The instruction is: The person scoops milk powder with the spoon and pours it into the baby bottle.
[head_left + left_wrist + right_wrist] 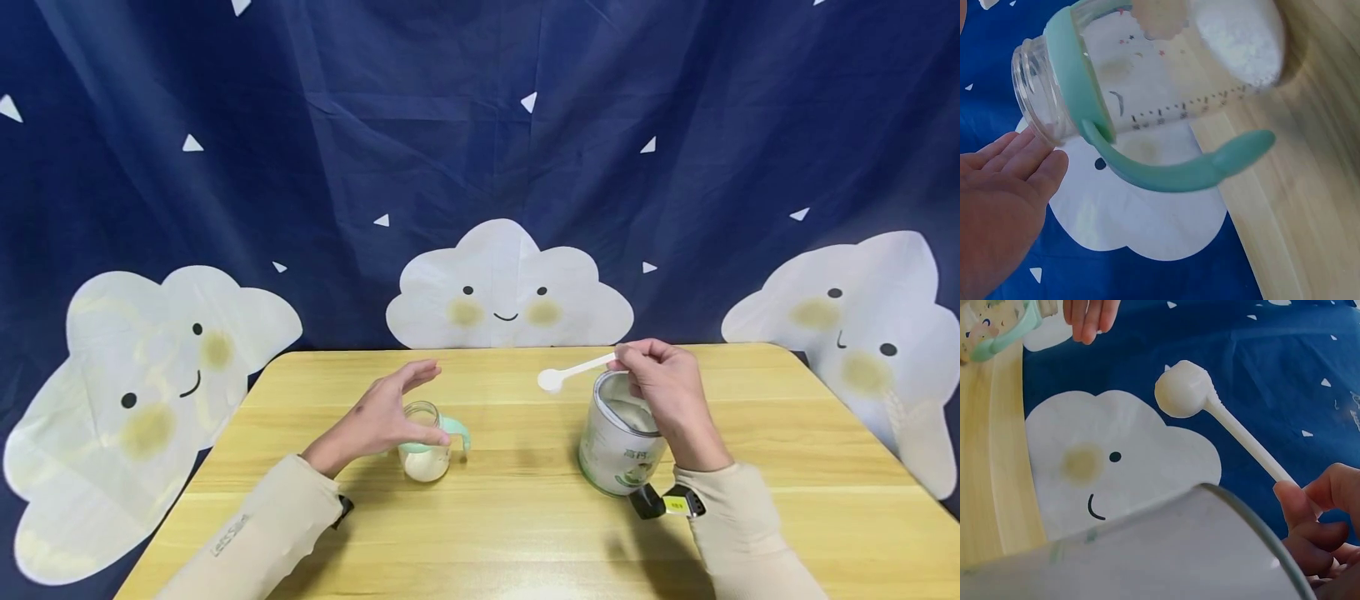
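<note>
My right hand (pixel 667 387) pinches the handle end of a white measuring scoop (pixel 551 381) between thumb and fingers. The scoop's round bowl (pixel 1182 392) points left, above and beside the rim of a milk powder can (pixel 622 454). That can stands with its top uncovered. On the left, a clear baby bottle (pixel 426 465) with mint-green handles (pixel 1179 175) stands upright without a cap, white powder (pixel 1241 40) at its bottom. My left hand (pixel 382 417) is spread beside the bottle's neck, thumb on the near side and fingers extended behind.
Both things stand on a light wooden table (pixel 510 525), with a stretch of tabletop between them. A dark blue curtain (pixel 450 150) with white clouds and triangles hangs behind its far edge. Black straps circle both wrists.
</note>
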A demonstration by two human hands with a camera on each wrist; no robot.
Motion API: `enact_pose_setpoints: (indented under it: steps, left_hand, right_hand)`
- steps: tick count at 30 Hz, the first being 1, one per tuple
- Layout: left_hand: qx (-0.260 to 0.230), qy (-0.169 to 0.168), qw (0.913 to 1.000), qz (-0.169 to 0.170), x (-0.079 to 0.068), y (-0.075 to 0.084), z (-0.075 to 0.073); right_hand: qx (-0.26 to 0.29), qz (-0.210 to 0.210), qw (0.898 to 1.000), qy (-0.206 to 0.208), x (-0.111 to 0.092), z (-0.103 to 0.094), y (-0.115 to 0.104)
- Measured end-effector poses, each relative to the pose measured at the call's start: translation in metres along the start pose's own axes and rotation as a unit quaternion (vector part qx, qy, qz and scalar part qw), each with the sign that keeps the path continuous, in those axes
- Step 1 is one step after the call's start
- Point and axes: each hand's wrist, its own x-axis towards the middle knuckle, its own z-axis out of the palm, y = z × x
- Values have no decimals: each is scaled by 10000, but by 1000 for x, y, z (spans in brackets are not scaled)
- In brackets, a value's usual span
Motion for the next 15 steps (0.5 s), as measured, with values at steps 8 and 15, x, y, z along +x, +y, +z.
enact_pose_setpoints:
  steps: [8, 15]
  left_hand:
    - [46, 37, 10000, 6, -7, -11, -2]
    - [23, 24, 10000, -89, -11, -21, -4]
  right_hand:
    - [318, -31, 9994, -130, 0, 12, -2]
    - [386, -88, 9990, -202, 1, 24, -2]
